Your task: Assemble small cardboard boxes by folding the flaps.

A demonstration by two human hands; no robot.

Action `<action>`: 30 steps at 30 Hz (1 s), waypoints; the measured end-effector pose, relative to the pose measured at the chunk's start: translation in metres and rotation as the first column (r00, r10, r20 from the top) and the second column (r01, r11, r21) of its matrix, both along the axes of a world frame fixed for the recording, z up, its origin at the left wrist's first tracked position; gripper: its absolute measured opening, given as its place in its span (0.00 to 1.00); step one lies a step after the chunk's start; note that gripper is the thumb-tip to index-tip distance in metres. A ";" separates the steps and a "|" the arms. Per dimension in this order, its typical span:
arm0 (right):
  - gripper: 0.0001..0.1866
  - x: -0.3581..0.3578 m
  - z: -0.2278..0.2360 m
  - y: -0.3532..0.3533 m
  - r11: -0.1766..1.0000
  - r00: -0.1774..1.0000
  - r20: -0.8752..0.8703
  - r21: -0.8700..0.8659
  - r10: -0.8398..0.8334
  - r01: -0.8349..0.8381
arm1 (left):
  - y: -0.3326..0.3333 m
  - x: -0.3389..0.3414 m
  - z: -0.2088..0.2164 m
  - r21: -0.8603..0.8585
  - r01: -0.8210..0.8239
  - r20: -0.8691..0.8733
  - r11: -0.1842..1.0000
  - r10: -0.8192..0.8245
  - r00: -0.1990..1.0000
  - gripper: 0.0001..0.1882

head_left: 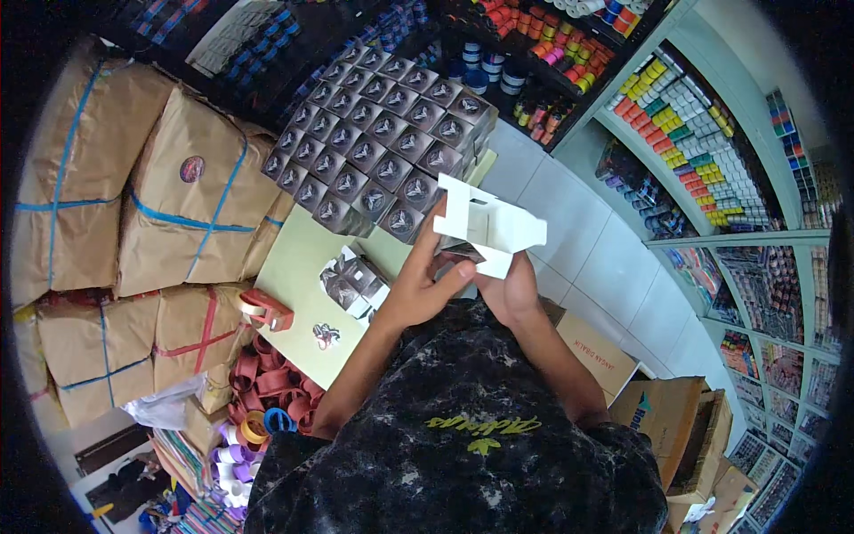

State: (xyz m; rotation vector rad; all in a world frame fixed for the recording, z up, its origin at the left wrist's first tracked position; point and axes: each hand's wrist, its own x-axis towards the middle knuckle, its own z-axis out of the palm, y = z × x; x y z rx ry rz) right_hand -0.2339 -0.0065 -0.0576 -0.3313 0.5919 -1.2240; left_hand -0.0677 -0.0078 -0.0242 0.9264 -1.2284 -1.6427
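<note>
A small cardboard box [492, 229] with a white inside is held up in front of my chest, its flaps spread and its inside facing up. My left hand [431, 283] grips its left side, the thumb lying across the near side. My right hand [514, 289] is closed around its lower right, with the fingers partly hidden behind it. On the pale table [298, 258], left of my left hand, lie several folded dark printed cartons [354, 280]. Nearer to me sits a small pile of stickers [326, 335].
Dark printed boxes [374, 133] stand in tight rows on the table's far part. A red tape dispenser [267, 310] is at its left edge, above red rings [267, 378]. Brown wrapped parcels [191, 187] are stacked left. Thread-spool shelves [694, 133] and an open carton [667, 427] are right.
</note>
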 end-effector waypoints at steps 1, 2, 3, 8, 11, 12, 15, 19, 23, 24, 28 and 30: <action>0.26 0.005 0.001 0.000 0.998 0.994 -0.089 0.033 -0.055 0.059 | -0.001 0.001 0.001 0.010 0.007 -0.122 1.000 -0.006 0.992 0.45; 0.23 0.010 0.004 0.001 0.983 0.977 -0.158 0.093 -0.142 0.158 | -0.004 0.005 0.003 0.029 -0.004 -0.149 1.000 0.008 0.989 0.46; 0.23 0.008 0.009 -0.002 0.986 0.947 -0.277 -0.072 -0.165 0.151 | -0.006 0.009 0.005 0.049 -0.014 -0.175 0.999 0.023 0.984 0.47; 0.28 -0.010 0.029 -0.006 0.904 0.648 -0.697 -0.427 -0.308 -0.029 | -0.011 0.017 0.008 0.149 -0.031 -0.249 0.988 0.067 0.966 0.42; 0.26 -0.023 0.024 -0.012 0.905 0.788 -0.586 -0.415 -0.188 -0.092 | -0.007 0.018 0.012 0.262 0.004 -0.404 0.965 0.106 0.909 0.42; 0.25 -0.033 0.013 -0.013 0.905 0.829 -0.537 -0.414 -0.157 -0.097 | -0.007 0.020 0.012 0.262 0.005 -0.403 0.965 0.105 0.909 0.42; 0.26 -0.038 0.033 -0.010 0.921 0.937 -0.347 -0.377 -0.046 -0.095 | -0.005 0.027 0.003 0.262 0.060 -0.441 0.963 0.064 0.895 0.43; 0.22 -0.039 0.040 -0.007 0.844 0.770 -0.621 -0.485 -0.146 -0.231 | -0.006 0.029 0.000 0.263 0.113 -0.493 0.958 0.033 0.869 0.41; 0.15 -0.032 0.048 -0.004 0.872 0.672 -0.710 -0.447 -0.210 -0.200 | -0.012 0.017 0.009 0.422 0.070 -0.465 0.904 0.150 0.873 0.46; 0.15 -0.031 0.049 -0.004 0.872 0.673 -0.710 -0.447 -0.209 -0.201 | -0.013 0.016 0.011 0.481 0.003 -0.404 0.877 0.218 0.888 0.49; 0.13 -0.029 0.054 0.000 0.833 0.598 -0.743 -0.510 -0.300 -0.215 | -0.014 0.016 0.020 0.454 0.038 -0.387 0.890 0.158 0.908 0.48; 0.13 -0.029 0.056 0.002 0.819 0.586 -0.745 -0.528 -0.320 -0.224 | -0.014 0.021 0.017 0.459 0.112 -0.489 0.882 0.146 0.860 0.47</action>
